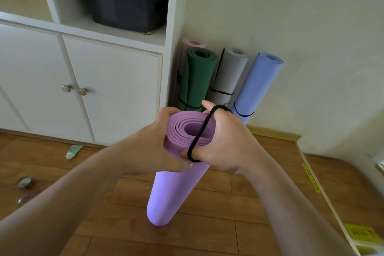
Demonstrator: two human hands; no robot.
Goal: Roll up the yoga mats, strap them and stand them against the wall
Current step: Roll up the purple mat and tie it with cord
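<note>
- The purple mat [174, 172] stands on end on the wooden floor [218, 203], rolled tight, its spiral top up toward the camera and tilted a little toward the wall.
- The left hand [153, 143] curls round the top of the roll, thumb low on the near side, fingers wrapped over the far edge, and that grip looks to be what keeps the coil from springing open.
- The right hand [224, 141] has the black elastic strap [200, 131] stretched as a loop between its thumb and its fingers, the band crossing over the open end of the roll.
- The step in hand, by the look of it: getting that loop over the top and down the body of the mat.
- To do it well, the loop wants to be spread wider than the roll before it drops, or it will catch the outer layer and peel it back.
- The left hand would best hold just below the rim so the band can pass, then shift its grip above it.
- Against the wall [291, 27] four rolled mats already stand: a pink mat [193, 43] behind, a green mat [197, 77], a grey mat [228, 77] and a blue mat [257, 85]; black straps show on the green, grey and blue ones.
- To the left, a white cabinet [104, 81] with two round knobs, and a dark storage bin [124, 0] on its open shelf.
- A small pale green tube [73, 151] lies on the floor near the cabinet; a blurred object at far left cannot be made out.
</note>
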